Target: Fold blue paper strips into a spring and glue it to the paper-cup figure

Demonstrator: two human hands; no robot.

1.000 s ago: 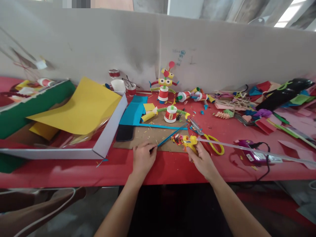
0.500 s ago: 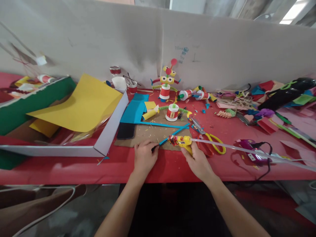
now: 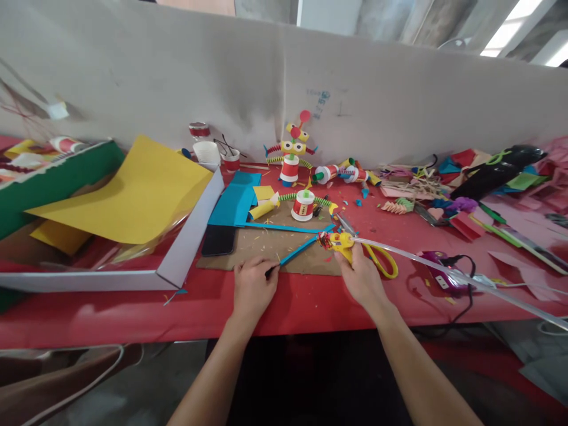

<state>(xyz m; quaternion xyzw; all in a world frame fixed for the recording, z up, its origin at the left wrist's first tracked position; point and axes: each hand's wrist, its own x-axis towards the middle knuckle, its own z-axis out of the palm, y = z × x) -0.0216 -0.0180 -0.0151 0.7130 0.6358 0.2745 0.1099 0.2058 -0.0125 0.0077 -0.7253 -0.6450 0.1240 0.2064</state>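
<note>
My left hand (image 3: pixel 252 285) rests on the brown cardboard mat (image 3: pixel 266 251) and pinches the near end of a thin blue paper strip (image 3: pixel 306 243). My right hand (image 3: pixel 362 279) grips a small yellow glue gun (image 3: pixel 341 242) with a long clear glue stick (image 3: pixel 448 273) running out to the right. The gun's nozzle sits at the far end of the blue strip. A second blue strip (image 3: pixel 284 227) lies across the mat beyond it.
Yellow-handled scissors (image 3: pixel 375 254) lie just past my right hand. Paper-cup figures (image 3: pixel 304 205) and a cup robot (image 3: pixel 293 155) stand behind the mat. A white box (image 3: pixel 186 248) with yellow paper (image 3: pixel 128 192) sits left, a phone (image 3: pixel 217 239) beside it. A purple glue gun (image 3: pixel 437 265) and paper scraps lie right.
The glue gun's nozzle slid back along the blue strip to its far end. My left hand kept its pinch on the near end. The view shifted slightly.
</note>
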